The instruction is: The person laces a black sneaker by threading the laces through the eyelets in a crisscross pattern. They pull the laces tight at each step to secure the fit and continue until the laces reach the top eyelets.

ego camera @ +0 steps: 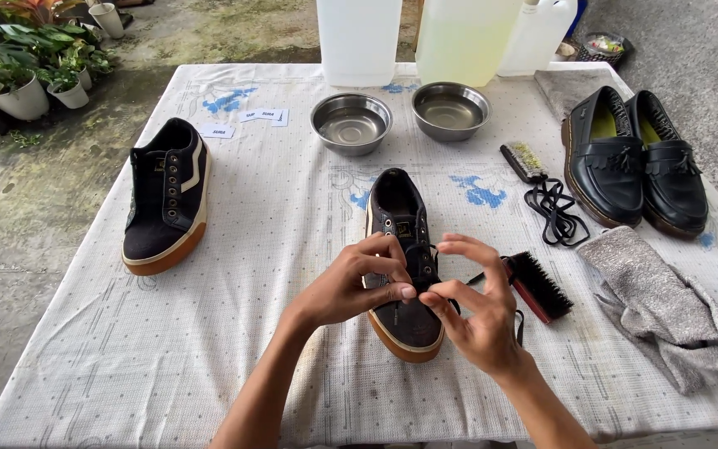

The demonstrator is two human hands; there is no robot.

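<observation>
A black sneaker with a tan sole lies in the middle of the table, toe towards me. My left hand rests on its lace area, thumb and fingers pinched on the black shoelace. My right hand is beside it over the toe, pinching the same lace with thumb and forefinger, the other fingers spread. The lace trails off to the right past my right wrist. The matching sneaker, without a lace, lies at the left of the table.
A black brush lies just right of my hands, a grey cloth further right. A loose black lace, a small brush, a pair of black loafers, two steel bowls and plastic jugs sit on the patterned tablecloth.
</observation>
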